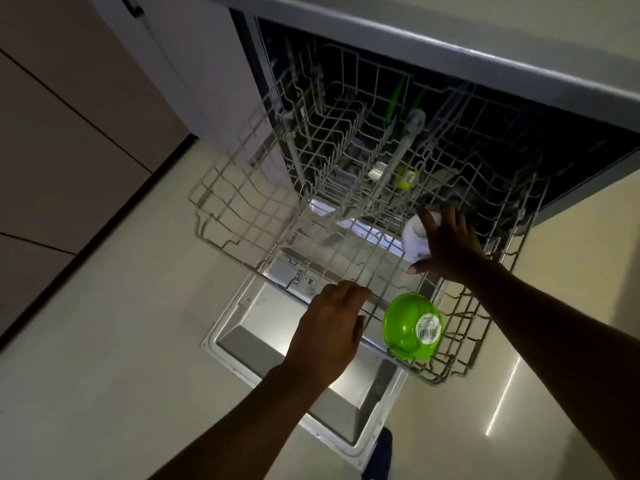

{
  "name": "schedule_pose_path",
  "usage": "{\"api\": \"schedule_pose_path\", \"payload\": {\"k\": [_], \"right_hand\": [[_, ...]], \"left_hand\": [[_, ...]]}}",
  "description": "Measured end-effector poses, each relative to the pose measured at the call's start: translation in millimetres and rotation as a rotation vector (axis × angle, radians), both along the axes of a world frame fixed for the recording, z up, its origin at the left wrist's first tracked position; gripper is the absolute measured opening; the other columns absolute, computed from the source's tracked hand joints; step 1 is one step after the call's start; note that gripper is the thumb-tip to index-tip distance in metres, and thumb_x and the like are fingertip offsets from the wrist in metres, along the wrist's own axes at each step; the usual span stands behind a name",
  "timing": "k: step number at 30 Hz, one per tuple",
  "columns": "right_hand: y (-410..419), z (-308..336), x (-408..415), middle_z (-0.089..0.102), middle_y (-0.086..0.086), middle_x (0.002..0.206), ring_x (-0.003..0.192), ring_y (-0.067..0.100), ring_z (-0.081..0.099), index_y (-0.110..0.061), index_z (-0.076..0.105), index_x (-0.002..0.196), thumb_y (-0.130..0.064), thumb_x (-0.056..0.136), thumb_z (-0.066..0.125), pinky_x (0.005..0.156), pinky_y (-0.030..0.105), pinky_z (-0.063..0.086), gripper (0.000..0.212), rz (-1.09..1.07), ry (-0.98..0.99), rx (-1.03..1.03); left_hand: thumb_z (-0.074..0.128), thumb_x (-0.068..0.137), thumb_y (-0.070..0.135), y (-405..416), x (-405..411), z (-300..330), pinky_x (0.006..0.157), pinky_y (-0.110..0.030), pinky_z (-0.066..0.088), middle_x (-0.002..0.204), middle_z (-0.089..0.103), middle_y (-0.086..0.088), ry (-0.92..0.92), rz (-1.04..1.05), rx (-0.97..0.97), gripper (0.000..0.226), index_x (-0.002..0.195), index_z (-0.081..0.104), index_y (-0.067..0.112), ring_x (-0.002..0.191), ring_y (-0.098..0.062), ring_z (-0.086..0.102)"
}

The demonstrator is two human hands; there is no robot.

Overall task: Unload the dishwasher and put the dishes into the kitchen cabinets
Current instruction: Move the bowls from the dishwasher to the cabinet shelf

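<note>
The scene is dim overall, with a grey-green cast. The dark dishwasher cavity (pixel 450 109) is nearly black, and items deep inside it are hard to make out. The brushed steel inner face of the open dishwasher door (pixel 277 327) catches the strongest light, with bright patches showing through the grey wire rack (pixel 242 216). A thin streak of glare runs down the glossy cream floor (pixel 504 396) at right. Straight lines bow toward the frame edges from the wide lens. Fine detail is soft, the rack wires slightly smeared.
</note>
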State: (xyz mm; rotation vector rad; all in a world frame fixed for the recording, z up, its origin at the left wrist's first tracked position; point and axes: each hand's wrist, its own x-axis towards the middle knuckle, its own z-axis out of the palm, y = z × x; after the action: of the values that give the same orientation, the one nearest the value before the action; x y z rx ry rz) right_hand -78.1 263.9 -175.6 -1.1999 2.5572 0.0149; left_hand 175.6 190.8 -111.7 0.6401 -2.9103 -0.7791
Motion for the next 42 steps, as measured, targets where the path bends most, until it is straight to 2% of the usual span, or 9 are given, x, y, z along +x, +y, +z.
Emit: {"api": "schedule_pose_path", "payload": {"k": [5,10,13,17,22,27,31,36,42], "right_hand": [[1.9,3.4,-12.7,0.022,0.020,0.142,0.129,0.042,0.030,-0.020,0.036,0.142,-0.037,0.056,0.088,0.102,0.050,0.041,0.102,-0.110,-0.113,-0.127],[0.9,21.7,-3.0,0.030,0.017,0.132,0.121,0.031,0.035,-0.011,0.041,0.135,-0.036,0.060,0.086,0.097,0.037,0.042,0.090,-0.278,-0.142,-0.607],[5.5,40.4,-7.0,0.026,0.013,0.136,0.123,0.028,0.035,-0.014,0.036,0.140,-0.034,0.064,0.086,0.097,0.031,0.038,0.093,-0.315,-0.261,-0.663],[15.0,55.6,2.2,0.028,0.009,0.138,0.125,0.021,0.034,-0.018,0.035,0.141,-0.037,0.064,0.086,0.096,0.025,0.034,0.095,-0.271,-0.289,-0.683],[7.7,91.5,18.3,0.035,0.005,0.133,0.118,0.013,0.037,-0.019,0.037,0.142,-0.034,0.064,0.086,0.091,0.022,0.035,0.093,-0.325,-0.320,-0.812],[-31.0,137.2,62.1,0.030,0.002,0.142,0.124,0.017,0.041,-0.023,0.025,0.148,-0.039,0.069,0.082,0.089,0.025,0.044,0.098,-0.370,-0.434,-0.945],[-81.9,180.6,115.3,0.039,-0.001,0.133,0.119,0.018,0.047,-0.022,0.029,0.140,-0.052,0.062,0.077,0.095,0.045,0.049,0.097,-0.314,-0.478,-1.035],[-159.7,267.5,209.4,0.044,-0.007,0.125,0.112,0.015,0.049,-0.032,0.034,0.127,-0.050,0.062,0.076,0.093,0.039,0.048,0.079,-0.128,-0.335,-1.070],[-281.0,424.5,318.3,0.043,-0.002,0.128,0.118,0.017,0.046,-0.017,0.039,0.132,-0.038,0.068,0.078,0.100,0.036,0.041,0.077,0.133,0.001,-1.191]], "left_hand": [[0.072,0.074,0.010,11.3,-29.8,-15.5,0.104,-0.032,0.041,0.135,0.051,0.000,-0.008,-0.233,0.094,0.063,0.132,0.050,0.019,0.124,-0.020,0.046],[0.084,0.063,0.017,13.7,-75.2,-43.2,0.115,-0.040,0.027,0.149,0.039,-0.008,-0.180,-0.618,-0.026,0.088,0.140,0.042,0.010,0.140,-0.028,0.030],[0.089,0.055,0.017,9.7,-107.2,-53.9,0.112,-0.046,0.028,0.148,0.037,-0.010,-0.412,-0.779,-0.084,0.103,0.143,0.036,0.011,0.136,-0.031,0.030],[0.091,0.048,0.028,0.2,-115.2,-52.3,0.104,-0.039,0.034,0.137,0.045,-0.007,-0.389,-0.850,-0.120,0.108,0.140,0.037,0.014,0.122,-0.027,0.039],[0.083,0.050,0.050,-51.8,-91.6,-27.0,0.097,-0.034,0.038,0.133,0.041,-0.007,-0.205,-0.569,-0.110,0.110,0.143,0.034,0.014,0.119,-0.024,0.035],[0.074,0.043,0.067,-133.8,-42.3,40.8,0.092,-0.033,0.036,0.113,0.054,0.000,-0.073,-0.215,-0.159,0.097,0.123,0.049,0.018,0.106,-0.020,0.046],[0.071,0.035,0.070,-202.6,20.2,97.5,0.089,-0.033,0.035,0.108,0.056,0.000,0.037,0.138,-0.144,0.097,0.114,0.052,0.016,0.101,-0.024,0.052],[0.079,0.034,0.071,-290.7,108.0,191.2,0.069,-0.035,0.052,0.084,0.062,0.006,0.274,0.359,-0.052,0.074,0.088,0.055,0.028,0.079,-0.017,0.062],[0.080,0.039,0.067,-378.7,216.8,372.3,0.073,-0.041,0.052,0.086,0.064,0.004,0.619,0.407,-0.107,0.070,0.089,0.058,0.024,0.083,-0.018,0.062]]}}
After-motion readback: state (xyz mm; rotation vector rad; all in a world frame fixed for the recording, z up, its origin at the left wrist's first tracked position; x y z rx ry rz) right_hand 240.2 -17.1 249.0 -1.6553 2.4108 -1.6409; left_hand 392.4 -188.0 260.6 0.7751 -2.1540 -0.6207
